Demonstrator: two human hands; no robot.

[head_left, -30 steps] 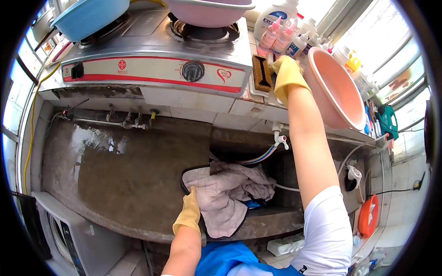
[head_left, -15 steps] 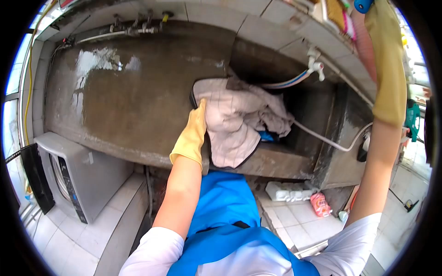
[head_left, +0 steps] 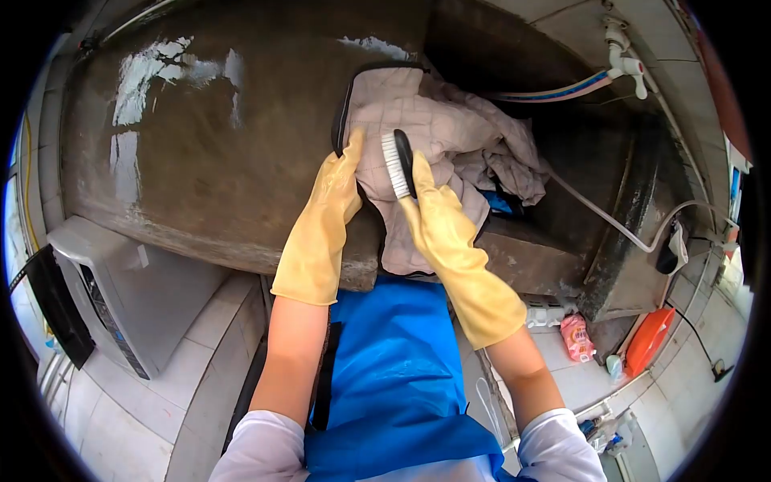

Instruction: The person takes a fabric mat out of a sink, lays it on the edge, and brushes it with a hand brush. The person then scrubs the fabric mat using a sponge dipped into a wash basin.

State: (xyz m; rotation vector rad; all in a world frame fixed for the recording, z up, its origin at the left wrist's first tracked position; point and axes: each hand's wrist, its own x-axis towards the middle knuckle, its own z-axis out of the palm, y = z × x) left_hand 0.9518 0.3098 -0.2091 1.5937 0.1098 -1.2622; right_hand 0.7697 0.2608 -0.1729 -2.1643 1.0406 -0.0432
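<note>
Both hands wear yellow rubber gloves. My right hand is closed round a black brush with white bristles, held on its side over the cloth. A greyish-pink quilted cloth with dark edging lies bunched over the slab's edge and into the sink basin. My left hand is at the cloth's left edge, fingers pressed together on it; the edge lies at its fingertips. Something blue shows under the cloth's right part.
Around the cloth is a wet concrete slab. A white tap with a striped hose stands at the upper right. A grey hose runs right from the cloth. Lower left is a grey washing machine; an orange basin is lower right.
My right hand has come down from the shelf at the upper right to the cloth, now with the brush in it. The view has tilted down and closer. My left hand has stayed at the cloth.
</note>
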